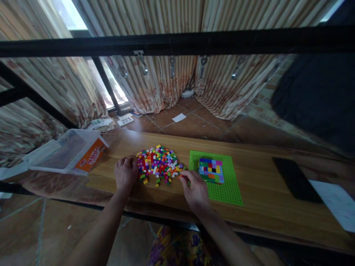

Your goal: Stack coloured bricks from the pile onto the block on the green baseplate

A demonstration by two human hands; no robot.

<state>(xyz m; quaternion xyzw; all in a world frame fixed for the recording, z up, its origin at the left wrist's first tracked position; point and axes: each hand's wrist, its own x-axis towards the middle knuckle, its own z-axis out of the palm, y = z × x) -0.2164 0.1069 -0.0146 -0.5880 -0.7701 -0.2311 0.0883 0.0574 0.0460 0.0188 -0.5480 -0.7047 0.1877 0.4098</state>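
Observation:
A heap of small coloured building bricks (pixel 159 164) lies on the wooden table. At its left edge rests my left hand (pixel 126 173), fingers curled in; whatever they may hold is hidden. My right hand (pixel 196 190) is between the heap and the green baseplate (pixel 233 190), thumb and fingers pinched on a small red brick (pixel 181 176). On the baseplate stands a square, multicoloured brick build (pixel 211 170) with a dark spot near its middle. The right hand's knuckles are close to the baseplate's left edge.
A clear plastic box (pixel 63 151) with an orange label stands at the table's left end. To the right lie a black phone-like slab (pixel 296 179) and a pale sheet (pixel 334 201). A black metal bar (pixel 177 44) crosses above, before striped curtains (pixel 172 18).

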